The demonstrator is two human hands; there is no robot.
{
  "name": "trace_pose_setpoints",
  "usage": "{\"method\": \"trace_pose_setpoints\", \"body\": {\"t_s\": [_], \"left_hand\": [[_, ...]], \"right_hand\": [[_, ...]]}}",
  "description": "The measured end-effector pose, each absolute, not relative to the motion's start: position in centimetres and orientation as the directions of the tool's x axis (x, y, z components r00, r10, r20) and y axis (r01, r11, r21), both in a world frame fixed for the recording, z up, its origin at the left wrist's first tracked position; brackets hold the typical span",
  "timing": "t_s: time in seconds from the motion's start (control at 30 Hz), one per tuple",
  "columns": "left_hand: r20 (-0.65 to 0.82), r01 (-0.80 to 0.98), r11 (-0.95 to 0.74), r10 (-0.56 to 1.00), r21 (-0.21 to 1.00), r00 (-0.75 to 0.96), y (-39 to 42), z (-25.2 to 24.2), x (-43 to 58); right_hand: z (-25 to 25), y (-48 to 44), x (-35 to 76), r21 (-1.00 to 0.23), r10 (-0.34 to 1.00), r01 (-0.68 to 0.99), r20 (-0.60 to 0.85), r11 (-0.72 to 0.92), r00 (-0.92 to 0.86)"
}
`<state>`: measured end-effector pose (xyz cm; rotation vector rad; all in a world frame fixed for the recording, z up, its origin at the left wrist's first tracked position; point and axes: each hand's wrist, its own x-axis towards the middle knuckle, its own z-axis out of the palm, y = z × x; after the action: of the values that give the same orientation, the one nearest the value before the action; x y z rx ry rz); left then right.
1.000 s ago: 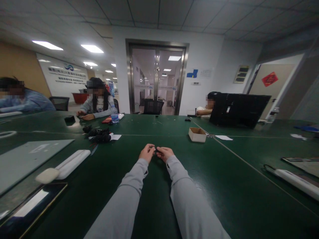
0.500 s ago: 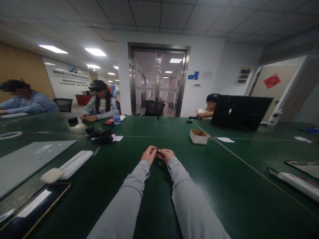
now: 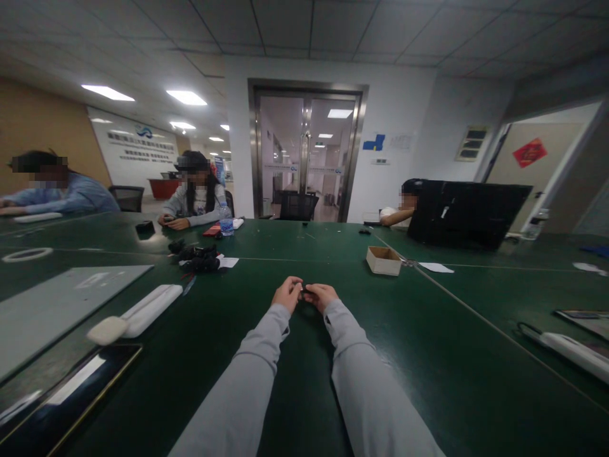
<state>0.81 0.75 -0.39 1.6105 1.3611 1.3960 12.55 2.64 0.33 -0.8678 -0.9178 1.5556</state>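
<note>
Both arms, in light grey sleeves, stretch out over the dark green table [image 3: 404, 330]. My left hand [image 3: 286, 294] and my right hand [image 3: 322, 296] face each other fingertip to fingertip, just above the tabletop. Each is closed in a pinch. A small dark item [image 3: 305, 289] seems to sit between the fingertips; it is too small to name, and the fingers cover most of it. Ahead and to the right of my hands stands a small open cardboard box [image 3: 383, 265].
On the left lie black gear with straps [image 3: 200, 258], a white power strip [image 3: 155, 310], a grey board [image 3: 71, 298] and a dark phone-like slab [image 3: 71, 400]. A water bottle [image 3: 226, 220] and a black monitor [image 3: 469, 214] stand farther off. Several people sit around the table.
The whole view has shifted slightly, so things appear a little farther right. My hands stay together in the same pinch, with a tiny light spot now showing at the left fingertips.
</note>
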Motion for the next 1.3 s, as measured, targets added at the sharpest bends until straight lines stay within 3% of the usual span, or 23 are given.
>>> {"method": "trace_pose_setpoints", "body": {"t_s": [1.3], "left_hand": [[0.338,0.312,-0.305,0.939,0.9,-0.058,0.66,-0.46,0.8]], "right_hand": [[0.23,2.62,12.62,-0.906,0.986,-0.406,-0.063,-0.121,-0.154]]}}
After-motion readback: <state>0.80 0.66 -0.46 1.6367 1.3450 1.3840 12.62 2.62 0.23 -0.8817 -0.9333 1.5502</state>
